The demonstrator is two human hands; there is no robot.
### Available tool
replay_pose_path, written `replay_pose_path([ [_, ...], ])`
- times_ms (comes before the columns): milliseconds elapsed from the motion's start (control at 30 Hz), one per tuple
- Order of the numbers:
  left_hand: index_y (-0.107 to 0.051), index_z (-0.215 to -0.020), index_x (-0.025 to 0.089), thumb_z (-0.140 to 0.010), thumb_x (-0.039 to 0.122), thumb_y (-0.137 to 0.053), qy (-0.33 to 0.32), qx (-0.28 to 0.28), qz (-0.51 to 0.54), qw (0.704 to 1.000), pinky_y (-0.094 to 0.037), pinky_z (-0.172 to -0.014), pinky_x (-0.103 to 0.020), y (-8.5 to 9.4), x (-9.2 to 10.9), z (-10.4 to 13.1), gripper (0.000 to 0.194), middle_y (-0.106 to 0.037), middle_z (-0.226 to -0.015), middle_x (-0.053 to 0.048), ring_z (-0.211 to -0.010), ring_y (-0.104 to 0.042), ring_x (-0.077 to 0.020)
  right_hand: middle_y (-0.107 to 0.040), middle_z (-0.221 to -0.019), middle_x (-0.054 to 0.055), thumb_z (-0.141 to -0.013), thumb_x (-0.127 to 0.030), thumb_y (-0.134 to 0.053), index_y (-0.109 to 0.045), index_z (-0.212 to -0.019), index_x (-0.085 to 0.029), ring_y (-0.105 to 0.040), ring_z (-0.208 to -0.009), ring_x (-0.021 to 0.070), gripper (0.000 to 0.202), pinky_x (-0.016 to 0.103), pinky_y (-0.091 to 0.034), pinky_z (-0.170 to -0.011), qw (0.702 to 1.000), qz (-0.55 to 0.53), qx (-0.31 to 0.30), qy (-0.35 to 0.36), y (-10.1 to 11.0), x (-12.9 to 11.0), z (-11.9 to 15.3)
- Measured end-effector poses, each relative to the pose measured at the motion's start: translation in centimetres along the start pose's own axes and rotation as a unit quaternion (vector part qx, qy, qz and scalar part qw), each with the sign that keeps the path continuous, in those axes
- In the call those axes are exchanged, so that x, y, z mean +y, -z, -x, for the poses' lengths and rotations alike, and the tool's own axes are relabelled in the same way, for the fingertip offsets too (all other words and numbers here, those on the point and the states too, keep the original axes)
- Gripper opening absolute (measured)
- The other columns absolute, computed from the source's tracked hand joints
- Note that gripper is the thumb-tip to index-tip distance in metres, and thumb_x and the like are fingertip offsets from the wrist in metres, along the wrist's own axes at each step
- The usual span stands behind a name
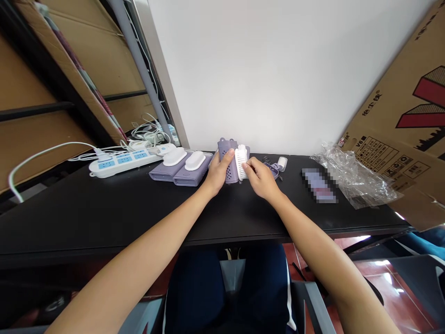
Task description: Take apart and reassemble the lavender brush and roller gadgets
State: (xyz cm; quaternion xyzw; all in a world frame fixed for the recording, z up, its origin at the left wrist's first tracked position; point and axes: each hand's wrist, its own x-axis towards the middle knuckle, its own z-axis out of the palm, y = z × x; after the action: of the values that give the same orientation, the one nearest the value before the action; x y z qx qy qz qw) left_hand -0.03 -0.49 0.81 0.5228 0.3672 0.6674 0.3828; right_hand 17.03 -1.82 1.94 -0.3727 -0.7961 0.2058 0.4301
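Observation:
My left hand (pixel 219 170) is closed around a purple plastic holder (pixel 229 162) with small holes in its face, keeping it upright just above the black table. Against the holder's right side is a white brush (pixel 240 162) with ridges or bristles along it. The fingers of my right hand (pixel 257 175) pinch the brush's right edge. To the left, two similar purple pieces (pixel 190 178) lie flat side by side, with white oval brushes (pixel 174 157) on top. Behind my right hand lie a small purple piece (pixel 273 171) with a white part and dark coiled bits.
A white power strip (pixel 121 162) with cables stands at the left of the black table (pixel 104 208). On the right are a blurred phone-like object (pixel 319 185), crumpled clear plastic (pixel 358 178) and a large cardboard box (pixel 399 120). A white wall (pixel 260 79) rises behind.

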Motion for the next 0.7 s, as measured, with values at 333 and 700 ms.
replay_pose_path([
  [333, -0.070, -0.109, 0.019, -0.087, 0.069, -0.069, 0.050, -0.041, 0.035, 0.997, -0.055, -0.087, -0.035, 0.29, -0.11, -0.71, 0.054, -0.075, -0.103, -0.006, -0.099, -0.072, -0.0252, -0.052, -0.075, -0.003, -0.104, -0.048, -0.046, -0.042, -0.082, -0.025, -0.046, -0.069, 0.0157, 0.031, 0.031, -0.031, -0.068, 1.000, 0.005, 0.007, 0.003, 0.17, -0.11, -0.44],
  [700, -0.069, -0.106, 0.021, -0.087, 0.071, -0.067, 0.057, -0.055, 0.036, 0.996, -0.055, -0.092, -0.041, 0.16, 0.35, -0.63, 0.054, -0.073, -0.104, -0.008, -0.105, -0.071, -0.0282, -0.049, -0.073, -0.003, -0.103, -0.048, -0.046, -0.042, -0.082, -0.025, -0.044, -0.068, 0.0154, 0.032, 0.031, -0.031, -0.068, 1.000, 0.012, 0.020, -0.003, -0.14, -0.03, -0.46],
])
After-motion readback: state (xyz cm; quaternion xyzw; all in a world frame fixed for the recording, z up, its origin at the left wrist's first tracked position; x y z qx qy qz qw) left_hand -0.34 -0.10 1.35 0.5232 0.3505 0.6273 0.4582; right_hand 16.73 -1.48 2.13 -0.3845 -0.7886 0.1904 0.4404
